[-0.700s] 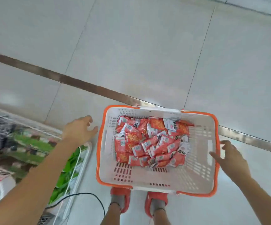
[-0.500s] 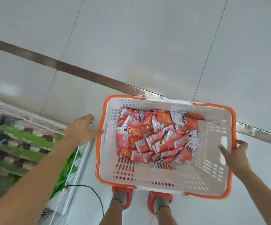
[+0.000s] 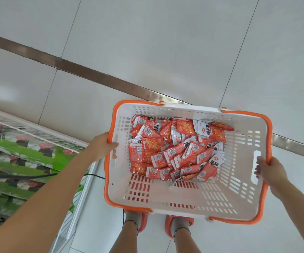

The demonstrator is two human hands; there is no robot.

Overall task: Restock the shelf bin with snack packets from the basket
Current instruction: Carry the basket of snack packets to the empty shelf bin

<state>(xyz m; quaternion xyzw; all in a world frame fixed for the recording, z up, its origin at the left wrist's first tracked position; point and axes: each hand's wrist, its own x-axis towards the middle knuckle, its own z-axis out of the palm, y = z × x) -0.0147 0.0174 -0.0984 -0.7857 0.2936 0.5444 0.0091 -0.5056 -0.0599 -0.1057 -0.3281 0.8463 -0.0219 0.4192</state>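
The left hand (image 3: 102,146) is gripping the left rim of the white-and-orange basket (image 3: 187,199), thumb curling inside, while the right hand (image 3: 269,170) is clasping the right rim by its handle slot. Red snack packets (image 3: 174,150) are lying heaped between both hands; left of the left hand sits what is probably a shelf bin (image 3: 29,156), blurred.

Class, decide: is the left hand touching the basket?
Touching. The head view shows the left hand curled over the basket rim.

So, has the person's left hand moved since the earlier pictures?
Yes. The left hand has moved right, away from the white wire shelf, and now grips the left rim of the white plastic basket with orange trim.
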